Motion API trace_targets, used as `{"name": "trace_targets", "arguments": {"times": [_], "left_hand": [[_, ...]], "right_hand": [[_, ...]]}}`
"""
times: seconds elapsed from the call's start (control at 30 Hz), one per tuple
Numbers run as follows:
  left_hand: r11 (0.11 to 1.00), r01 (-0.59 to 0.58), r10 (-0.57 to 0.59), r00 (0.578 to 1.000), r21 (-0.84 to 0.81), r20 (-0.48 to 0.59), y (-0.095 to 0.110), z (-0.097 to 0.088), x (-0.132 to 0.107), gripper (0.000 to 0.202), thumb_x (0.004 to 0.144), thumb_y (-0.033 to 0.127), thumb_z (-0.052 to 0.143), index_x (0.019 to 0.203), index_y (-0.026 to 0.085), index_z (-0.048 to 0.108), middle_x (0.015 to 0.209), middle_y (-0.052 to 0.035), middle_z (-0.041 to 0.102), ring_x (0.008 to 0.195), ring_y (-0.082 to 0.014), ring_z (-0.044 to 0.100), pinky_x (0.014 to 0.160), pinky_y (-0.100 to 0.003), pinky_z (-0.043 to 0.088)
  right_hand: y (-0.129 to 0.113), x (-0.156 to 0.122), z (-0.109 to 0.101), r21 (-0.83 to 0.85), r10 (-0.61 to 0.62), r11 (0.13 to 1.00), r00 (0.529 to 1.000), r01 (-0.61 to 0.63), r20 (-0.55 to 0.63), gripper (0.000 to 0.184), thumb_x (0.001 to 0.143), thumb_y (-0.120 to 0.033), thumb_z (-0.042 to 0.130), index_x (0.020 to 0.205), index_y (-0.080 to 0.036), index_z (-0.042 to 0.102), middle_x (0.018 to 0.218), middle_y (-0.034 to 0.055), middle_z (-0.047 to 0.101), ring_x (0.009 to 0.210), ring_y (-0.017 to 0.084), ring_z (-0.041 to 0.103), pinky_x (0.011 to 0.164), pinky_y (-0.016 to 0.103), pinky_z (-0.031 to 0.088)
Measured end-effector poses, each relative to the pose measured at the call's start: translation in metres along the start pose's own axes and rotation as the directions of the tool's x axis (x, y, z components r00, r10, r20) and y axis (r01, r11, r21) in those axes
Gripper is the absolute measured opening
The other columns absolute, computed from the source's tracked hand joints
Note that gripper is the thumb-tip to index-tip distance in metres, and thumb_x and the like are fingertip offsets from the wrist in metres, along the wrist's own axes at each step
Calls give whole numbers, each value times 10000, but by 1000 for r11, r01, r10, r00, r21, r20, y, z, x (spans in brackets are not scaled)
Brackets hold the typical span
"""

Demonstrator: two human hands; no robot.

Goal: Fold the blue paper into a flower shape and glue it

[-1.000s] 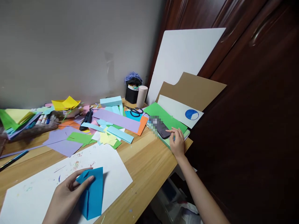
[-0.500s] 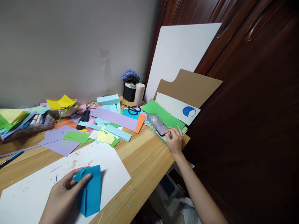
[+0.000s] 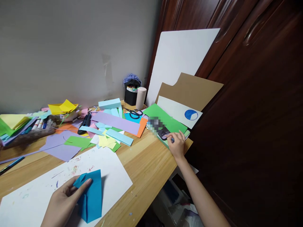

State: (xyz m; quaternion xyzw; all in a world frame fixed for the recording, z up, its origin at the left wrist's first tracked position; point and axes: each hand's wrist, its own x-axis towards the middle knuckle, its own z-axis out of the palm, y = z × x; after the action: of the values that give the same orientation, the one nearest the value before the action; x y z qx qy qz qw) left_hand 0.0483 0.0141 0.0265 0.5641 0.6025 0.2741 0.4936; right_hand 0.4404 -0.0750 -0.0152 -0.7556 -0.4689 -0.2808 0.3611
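Note:
My left hand [image 3: 65, 198] pinches a folded blue sheet of paper [image 3: 93, 197] between thumb and fingers. The folded piece is held over a large white sheet [image 3: 111, 171] marked with coloured stains. At the table's right edge, my right hand [image 3: 177, 143] is curled, with a fingertip on the lower end of a smartphone [image 3: 163, 133]. A small dark-blue object [image 3: 172, 140] shows between its fingers; its kind cannot be made out. The phone lies on green paper [image 3: 170, 118], and part of its screen is blurred out.
Paper strips and scraps, including a purple strip [image 3: 115, 122], cover the table's middle. Black scissors [image 3: 134, 114], a pink cylinder [image 3: 141, 98] and a black marker holder [image 3: 131, 96] stand or lie behind. Boards [image 3: 189, 91] lean against the dark cabinet [image 3: 255, 126]. A pen [image 3: 11, 165] lies left.
The phone's screen has turned from a light picture to a darker one under my right hand. Both hands stay nearly in place, while the view has tilted slightly upward.

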Motion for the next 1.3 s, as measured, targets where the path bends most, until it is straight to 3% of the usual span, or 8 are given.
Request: {"name": "trace_targets", "arguments": {"times": [0.2,0.33,0.5,0.8,1.07,1.3], "left_hand": [[997,64,-65,998,53,9,-8,-2,4,609,537,574,701,960,145,612,623,-25,614,571,-182,514,472,-246,377],[996,68,-68,998,55,-17,-8,-2,6,623,514,591,704,947,153,614,645,-29,622,606,-196,530,497,-254,399],[994,106,-106,994,26,4,-3,-3,5,624,470,597,720,906,162,620,659,-36,645,622,-211,554,505,-263,424],[990,141,-141,990,-24,-1,-7,-3,8,653,501,601,707,974,162,605,849,-81,683,802,-271,610,604,-309,486],[987,153,-154,988,-39,-22,-12,-3,10,682,478,588,726,995,161,598,854,-82,685,801,-284,627,603,-328,507],[987,159,-159,987,-20,5,-13,-6,13,636,448,604,726,906,173,627,717,-55,666,728,-267,612,533,-299,486]], "right_hand": [[2,-1,2,9,10,1000,1000,-10,6,198,780,-126,447,672,-227,578,701,-4,673,675,177,569,997,451,323],[4,-2,3,8,9,1000,1000,-9,14,199,781,-122,450,683,-227,587,716,2,677,684,185,564,955,429,351],[5,-3,3,-11,29,1000,999,-28,38,202,787,-122,453,686,-214,601,724,25,665,718,200,553,798,363,393],[4,-4,3,-11,26,1000,999,-26,48,196,789,-124,459,699,-211,610,720,26,657,715,194,548,775,343,372],[7,-4,5,-2,15,1000,999,-15,30,197,788,-125,468,711,-212,628,721,22,654,708,188,539,772,340,371],[4,-3,3,10,25,1000,999,-25,31,188,787,-119,472,701,-215,609,725,19,659,709,193,540,774,340,374]]}}
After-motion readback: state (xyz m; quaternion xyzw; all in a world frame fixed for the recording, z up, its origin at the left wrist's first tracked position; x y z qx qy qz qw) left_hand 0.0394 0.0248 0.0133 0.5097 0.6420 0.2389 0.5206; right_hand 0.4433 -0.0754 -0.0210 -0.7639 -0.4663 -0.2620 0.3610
